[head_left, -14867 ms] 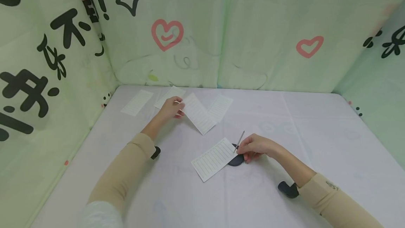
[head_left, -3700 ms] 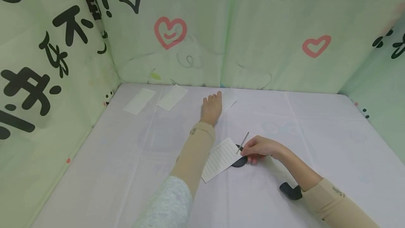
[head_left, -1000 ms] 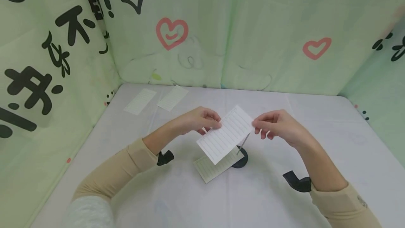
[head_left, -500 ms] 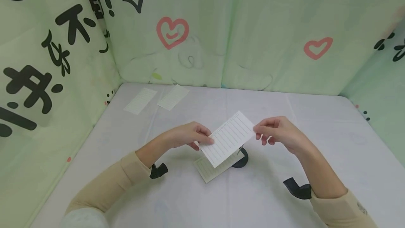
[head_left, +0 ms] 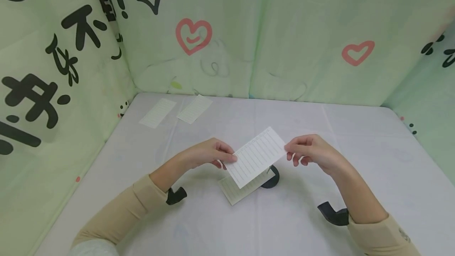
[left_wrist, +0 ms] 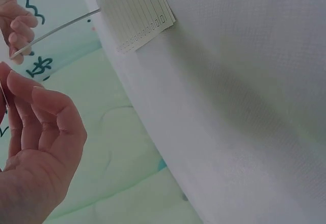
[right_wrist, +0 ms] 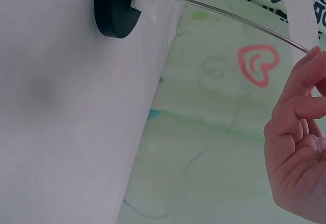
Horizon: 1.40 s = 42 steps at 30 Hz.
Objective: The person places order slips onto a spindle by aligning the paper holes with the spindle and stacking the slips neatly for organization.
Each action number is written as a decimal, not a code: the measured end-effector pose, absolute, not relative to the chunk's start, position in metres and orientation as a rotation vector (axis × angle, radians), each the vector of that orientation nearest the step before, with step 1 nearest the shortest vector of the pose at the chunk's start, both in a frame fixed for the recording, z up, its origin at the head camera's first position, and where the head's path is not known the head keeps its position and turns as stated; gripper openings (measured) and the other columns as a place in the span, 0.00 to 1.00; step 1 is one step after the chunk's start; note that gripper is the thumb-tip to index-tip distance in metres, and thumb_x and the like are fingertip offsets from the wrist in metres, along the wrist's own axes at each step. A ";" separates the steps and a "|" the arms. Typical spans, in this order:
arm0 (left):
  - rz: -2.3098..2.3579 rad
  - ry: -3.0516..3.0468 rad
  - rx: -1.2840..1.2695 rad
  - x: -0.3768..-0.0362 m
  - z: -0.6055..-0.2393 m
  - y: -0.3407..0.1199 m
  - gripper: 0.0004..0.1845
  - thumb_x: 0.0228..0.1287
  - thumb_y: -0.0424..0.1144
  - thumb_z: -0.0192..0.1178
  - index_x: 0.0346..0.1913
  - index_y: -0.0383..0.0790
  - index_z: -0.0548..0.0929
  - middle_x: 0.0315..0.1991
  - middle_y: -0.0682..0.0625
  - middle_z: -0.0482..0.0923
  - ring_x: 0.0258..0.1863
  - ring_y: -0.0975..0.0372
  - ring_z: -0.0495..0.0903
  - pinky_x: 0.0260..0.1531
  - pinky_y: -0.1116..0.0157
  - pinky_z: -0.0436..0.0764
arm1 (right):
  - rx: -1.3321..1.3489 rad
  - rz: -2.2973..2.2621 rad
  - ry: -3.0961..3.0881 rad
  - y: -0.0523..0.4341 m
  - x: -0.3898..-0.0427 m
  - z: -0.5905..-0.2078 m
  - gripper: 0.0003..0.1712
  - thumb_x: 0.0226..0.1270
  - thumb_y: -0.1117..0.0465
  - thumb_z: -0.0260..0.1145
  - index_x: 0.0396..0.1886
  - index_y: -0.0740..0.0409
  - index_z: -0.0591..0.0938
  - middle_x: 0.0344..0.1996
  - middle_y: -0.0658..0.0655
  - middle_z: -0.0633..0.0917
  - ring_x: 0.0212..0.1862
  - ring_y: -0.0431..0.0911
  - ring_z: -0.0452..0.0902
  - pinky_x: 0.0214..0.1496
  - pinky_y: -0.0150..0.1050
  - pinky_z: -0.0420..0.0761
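A lined paper slip (head_left: 254, 157) hangs tilted above a bill spike, held between both hands. My left hand (head_left: 207, 155) pinches its left edge with the thumb on top. At the right corner, my right hand (head_left: 314, 151) has thumb and fingertips together on the paper. The spike's thin metal rod (right_wrist: 224, 11) rises to the right fingertips in the right wrist view; whether it pierces the held slip cannot be seen. Under it, the round black base (head_left: 273, 181) sits on the table, partly covered by other lined slips (head_left: 232, 193) impaled at their corner.
Two more paper slips, one at the far left (head_left: 158, 113) and another beside it (head_left: 194, 109), lie flat near the back edge of the white-covered table (head_left: 355, 161). Pale green printed curtains (head_left: 295, 42) enclose the back and sides.
The left hand took the slip at the back centre-right and brought it over the spike. My right hand rose from the base to the slip's corner. Lately both hands have lowered slightly.
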<state>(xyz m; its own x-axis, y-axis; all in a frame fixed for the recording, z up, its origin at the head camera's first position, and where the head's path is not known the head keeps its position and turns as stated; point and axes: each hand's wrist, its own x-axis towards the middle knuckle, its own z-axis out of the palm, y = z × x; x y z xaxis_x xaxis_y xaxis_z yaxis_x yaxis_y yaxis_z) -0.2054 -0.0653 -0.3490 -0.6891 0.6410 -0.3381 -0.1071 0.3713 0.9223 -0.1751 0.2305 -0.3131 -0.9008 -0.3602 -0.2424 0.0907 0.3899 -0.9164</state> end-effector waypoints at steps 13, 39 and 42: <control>1.379 1.969 0.453 -0.205 -0.351 -0.064 0.09 0.59 0.37 0.60 0.37 0.33 0.82 0.26 0.53 0.81 0.26 0.62 0.77 0.40 0.59 0.76 | -0.249 -1.546 2.206 0.232 -0.176 -0.317 0.07 0.63 0.63 0.59 0.28 0.60 0.79 0.21 0.51 0.80 0.22 0.43 0.75 0.22 0.31 0.68; 1.430 1.956 0.426 -0.208 -0.360 -0.063 0.10 0.61 0.36 0.59 0.40 0.31 0.82 0.28 0.53 0.81 0.25 0.62 0.77 0.38 0.59 0.77 | -0.197 -1.579 2.176 0.230 -0.179 -0.318 0.07 0.63 0.62 0.59 0.27 0.58 0.80 0.20 0.51 0.80 0.21 0.41 0.74 0.22 0.30 0.68; 1.443 1.943 0.410 -0.208 -0.360 -0.063 0.11 0.61 0.35 0.58 0.41 0.30 0.81 0.27 0.53 0.81 0.25 0.62 0.77 0.38 0.60 0.77 | -0.188 -1.580 2.184 0.229 -0.179 -0.317 0.07 0.63 0.62 0.59 0.27 0.58 0.81 0.20 0.50 0.80 0.21 0.41 0.74 0.22 0.30 0.68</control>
<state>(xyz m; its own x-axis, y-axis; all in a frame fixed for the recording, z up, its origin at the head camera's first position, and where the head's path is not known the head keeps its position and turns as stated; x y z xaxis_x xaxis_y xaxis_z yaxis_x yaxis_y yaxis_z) -0.2076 -0.0630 -0.3600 -0.7237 0.6071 -0.3281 -0.1385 0.3380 0.9309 -0.1787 0.2293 -0.3175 -0.8958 -0.3557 -0.2665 0.1417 0.3398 -0.9298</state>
